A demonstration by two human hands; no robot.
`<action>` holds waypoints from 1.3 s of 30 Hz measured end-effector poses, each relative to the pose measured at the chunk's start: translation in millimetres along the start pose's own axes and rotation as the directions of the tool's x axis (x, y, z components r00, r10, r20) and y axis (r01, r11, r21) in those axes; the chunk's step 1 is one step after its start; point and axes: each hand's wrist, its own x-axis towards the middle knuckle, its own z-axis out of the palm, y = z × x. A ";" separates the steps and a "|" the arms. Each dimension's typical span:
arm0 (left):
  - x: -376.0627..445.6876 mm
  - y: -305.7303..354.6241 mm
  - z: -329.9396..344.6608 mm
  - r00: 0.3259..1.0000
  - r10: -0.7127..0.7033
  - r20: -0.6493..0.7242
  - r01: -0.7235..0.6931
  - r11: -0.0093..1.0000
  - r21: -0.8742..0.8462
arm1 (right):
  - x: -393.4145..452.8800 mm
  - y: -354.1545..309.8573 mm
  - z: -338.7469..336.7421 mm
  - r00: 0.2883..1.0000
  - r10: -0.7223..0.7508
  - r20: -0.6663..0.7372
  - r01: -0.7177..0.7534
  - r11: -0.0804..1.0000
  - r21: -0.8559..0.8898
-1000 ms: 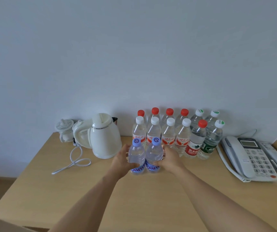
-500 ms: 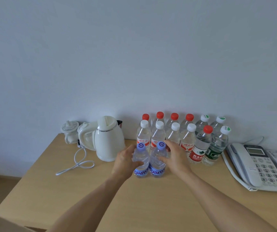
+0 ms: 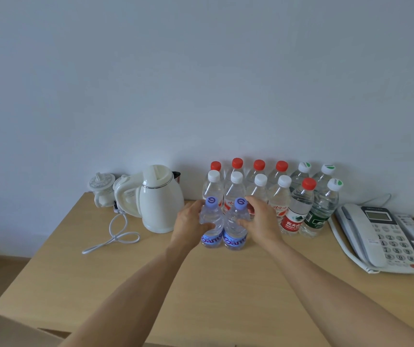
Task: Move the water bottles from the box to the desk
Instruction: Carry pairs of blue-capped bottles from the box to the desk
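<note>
Two small blue-capped water bottles stand side by side on the wooden desk. My left hand grips the left blue-capped bottle, thumb across its front. My right hand grips the right blue-capped bottle. Behind them, against the wall, stand two rows of bottles: several red-capped ones at the back, several white-capped ones in front, and green-labelled ones to the right. A flap of the cardboard box shows at the bottom left.
A white electric kettle with its looped cord stands left of the bottles, a small white lidded pot behind it. A white desk telephone lies at the right. The desk's left edge drops to the floor.
The view has shifted slightly; both hands stay around the two blue-capped bottles, which now stand on the desk in front of the rows.
</note>
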 end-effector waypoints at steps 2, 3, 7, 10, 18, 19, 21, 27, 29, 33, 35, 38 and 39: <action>-1.1 1.2 -1.2 1.000 -0.002 0.009 0.002 1.000 -0.002 | -0.7 0.4 -1.3 1.000 0.000 0.003 0.000 1.000 0.009; -1.3 1.8 -1.6 1.000 -0.003 0.013 0.003 1.000 -0.003 | -1.0 0.2 -1.8 1.000 -0.002 0.003 0.002 1.000 0.008; -2.9 3.5 -4.4 0.999 -0.011 0.039 0.011 1.000 0.008 | -2.1 -2.1 -1.7 1.000 0.004 0.015 -0.004 1.000 -0.001; -3.5 3.1 -7.0 0.997 0.000 0.076 -0.005 0.999 0.054 | -4.1 -3.3 -4.1 1.000 0.022 0.021 -0.022 1.000 -0.013; 15.2 12.9 -30.1 0.999 -0.027 0.034 0.023 0.991 0.129 | 3.7 -14.8 -20.2 0.992 0.129 -0.003 -0.128 0.985 -0.119; 20.3 17.4 -35.4 0.999 -0.030 0.023 0.026 0.990 0.140 | 4.6 -17.9 -23.6 0.991 0.134 -0.016 -0.135 0.983 -0.127; 31.7 27.2 -47.4 1.000 -0.015 0.012 0.012 0.983 0.184 | 6.9 -24.9 -31.5 0.990 0.130 -0.050 -0.136 0.979 -0.150; 63.4 76.1 -74.0 0.996 0.070 0.048 -0.081 0.951 0.298 | 21.2 -45.9 -64.3 0.987 0.116 -0.113 -0.144 0.948 -0.284; 70.6 94.7 -73.9 0.990 0.100 0.095 -0.126 0.936 0.328 | 25.3 -51.7 -77.2 0.987 0.119 -0.109 -0.150 0.925 -0.349; 76.8 132.6 -60.2 0.966 0.167 0.198 -0.236 0.885 0.401 | 21.0 -56.9 -103.4 0.976 0.153 -0.155 -0.203 0.897 -0.393; 75.6 151.5 -48.4 0.947 0.210 0.242 -0.299 0.851 0.433 | 11.2 -54.9 -118.1 0.966 0.188 -0.175 -0.247 0.870 -0.428; 69.8 178.0 -26.0 0.911 0.273 0.310 -0.394 0.800 0.452 | -9.1 -44.7 -143.6 0.941 0.267 -0.209 -0.337 0.809 -0.481; 66.7 186.7 -17.6 0.898 0.286 0.335 -0.419 0.790 0.447 | -17.4 -39.7 -153.1 0.929 0.301 -0.217 -0.370 0.789 -0.491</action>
